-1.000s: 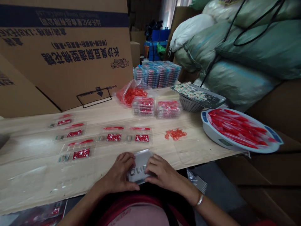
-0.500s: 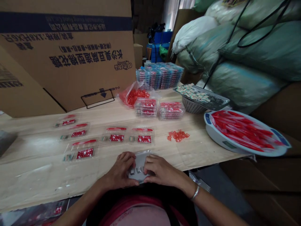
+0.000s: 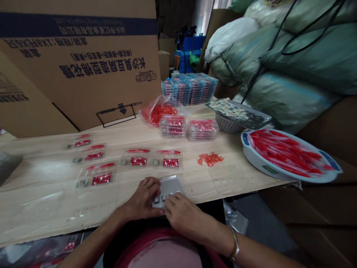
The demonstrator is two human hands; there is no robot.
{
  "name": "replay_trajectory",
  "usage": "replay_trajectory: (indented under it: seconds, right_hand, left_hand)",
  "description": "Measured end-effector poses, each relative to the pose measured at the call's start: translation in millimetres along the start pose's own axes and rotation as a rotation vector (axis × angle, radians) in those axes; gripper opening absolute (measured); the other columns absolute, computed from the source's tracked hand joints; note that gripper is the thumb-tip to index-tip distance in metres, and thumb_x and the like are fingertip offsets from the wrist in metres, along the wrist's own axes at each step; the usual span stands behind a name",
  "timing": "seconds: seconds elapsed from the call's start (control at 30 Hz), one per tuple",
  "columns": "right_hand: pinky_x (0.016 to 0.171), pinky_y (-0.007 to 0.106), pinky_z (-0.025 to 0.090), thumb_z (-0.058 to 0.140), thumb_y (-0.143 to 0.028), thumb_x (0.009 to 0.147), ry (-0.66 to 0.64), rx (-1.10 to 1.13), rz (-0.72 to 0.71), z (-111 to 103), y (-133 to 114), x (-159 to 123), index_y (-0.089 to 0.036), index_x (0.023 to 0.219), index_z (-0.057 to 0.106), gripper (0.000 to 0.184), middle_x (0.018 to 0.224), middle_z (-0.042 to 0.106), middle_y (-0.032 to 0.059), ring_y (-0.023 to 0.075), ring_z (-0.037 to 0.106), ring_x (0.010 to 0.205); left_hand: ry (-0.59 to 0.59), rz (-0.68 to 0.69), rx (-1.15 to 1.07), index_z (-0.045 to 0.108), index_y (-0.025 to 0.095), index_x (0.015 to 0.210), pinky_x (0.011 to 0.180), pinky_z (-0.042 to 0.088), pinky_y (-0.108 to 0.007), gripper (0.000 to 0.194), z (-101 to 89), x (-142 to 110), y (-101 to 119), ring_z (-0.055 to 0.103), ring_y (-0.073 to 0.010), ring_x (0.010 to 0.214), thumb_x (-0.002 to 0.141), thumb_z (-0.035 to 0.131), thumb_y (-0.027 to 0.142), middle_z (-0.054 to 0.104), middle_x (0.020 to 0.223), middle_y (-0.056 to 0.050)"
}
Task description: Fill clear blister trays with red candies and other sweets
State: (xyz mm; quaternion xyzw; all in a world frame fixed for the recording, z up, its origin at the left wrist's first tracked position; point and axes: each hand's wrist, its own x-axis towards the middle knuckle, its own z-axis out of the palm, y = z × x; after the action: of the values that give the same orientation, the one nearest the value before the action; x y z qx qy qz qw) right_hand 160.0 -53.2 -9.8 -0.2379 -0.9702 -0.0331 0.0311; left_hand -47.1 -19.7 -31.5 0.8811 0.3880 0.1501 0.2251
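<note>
A small greyish plastic tray (image 3: pixel 168 183) with little square shapes near its lower edge lies at the front edge of the table, close to my body. My left hand (image 3: pixel 145 199) grips the tray's left side, thumb below and fingers curled over the edge. Bent over the tray's lower right part is my right hand (image 3: pixel 182 214), its fingertips against it and partly hiding it. Beyond my hands lie filled clear trays, one with a red patterned packet (image 3: pixel 170 162) and a red stick-like piece (image 3: pixel 168 151). Small translucent red pieces (image 3: pixel 211 159) lie loose to their right.
A white basin (image 3: pixel 259 163) of red wrapped pieces stands at the right edge. Behind are a metal tray (image 3: pixel 251 116) of small packets, stacked clear packs (image 3: pixel 203 130), a bag of red pieces (image 3: pixel 161 111) and a large cardboard box (image 3: pixel 106 85). More filled trays (image 3: pixel 102 179) lie left.
My right hand has moved from the tray's right side down to its lower right part, uncovering the upper right corner. My left hand keeps its hold on the left side.
</note>
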Motion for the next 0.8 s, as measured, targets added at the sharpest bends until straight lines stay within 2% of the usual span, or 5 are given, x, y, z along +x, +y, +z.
replay_trajectory:
  seconds: [0.2, 0.43, 0.5, 0.67, 0.8]
  right_hand:
    - [0.068, 0.033, 0.043, 0.057, -0.017, 0.089, 0.113, -0.026, -0.049, -20.5, 14.2, 2.3, -0.014, 0.085, 0.060, 0.006, 0.084, 0.061, 0.0079, 0.0205, 0.053, 0.079]
    - [0.078, 0.034, 0.039, 0.046, -0.018, 0.093, 0.524, 0.195, 0.179, -20.0, 39.3, -8.7, -0.016, 0.091, 0.060, 0.014, 0.088, 0.060, 0.0074, 0.0195, 0.051, 0.084]
    - [0.078, 0.034, 0.038, 0.057, -0.030, 0.090, 0.459, 0.337, 0.256, -4.7, 43.6, -10.6, -0.017, 0.087, 0.060, 0.014, 0.088, 0.060, 0.0063, 0.0198, 0.051, 0.086]
    - [0.077, 0.030, 0.036, 0.071, -0.046, 0.077, 0.122, 0.514, 0.217, 22.8, 48.4, -9.5, -0.017, 0.077, 0.062, 0.030, 0.082, 0.058, 0.0013, 0.0168, 0.051, 0.084]
    - [0.077, 0.028, 0.037, 0.072, -0.038, 0.079, 0.090, 0.588, 0.224, 19.6, 51.2, -7.6, -0.016, 0.078, 0.064, 0.023, 0.083, 0.058, 0.0015, 0.0158, 0.052, 0.083]
  left_hand:
    - [0.094, 0.073, 0.051, 0.055, 0.021, 0.110, 0.098, 0.038, -0.048, 0.054, -20.9, -7.5, 19.1, 0.045, -0.0306, 0.118, 0.074, 0.061, 0.061, 0.055, 0.127, -0.012]
    - [0.355, 0.214, 0.512, 0.060, 0.023, 0.110, 0.082, 0.043, -0.037, 0.031, -49.8, -5.6, 8.4, 0.061, -0.0214, 0.102, 0.090, 0.042, 0.009, 0.068, 0.117, -0.007]
    - [0.383, 0.135, 0.563, 0.062, 0.022, 0.107, 0.084, 0.043, -0.039, 0.029, -56.3, 4.2, -16.2, 0.060, -0.0229, 0.106, 0.090, 0.042, 0.011, 0.067, 0.119, -0.008]
    - [0.118, 0.042, 0.531, 0.062, 0.017, 0.106, 0.086, 0.046, -0.042, 0.035, -60.8, 26.2, -73.5, 0.060, -0.0254, 0.109, 0.082, 0.041, 0.004, 0.063, 0.124, -0.012]
    - [0.116, 0.014, 0.487, 0.060, 0.018, 0.106, 0.096, 0.041, -0.048, 0.036, -61.1, 22.6, -67.9, 0.048, -0.0296, 0.124, 0.073, 0.049, 0.006, 0.054, 0.134, -0.013]
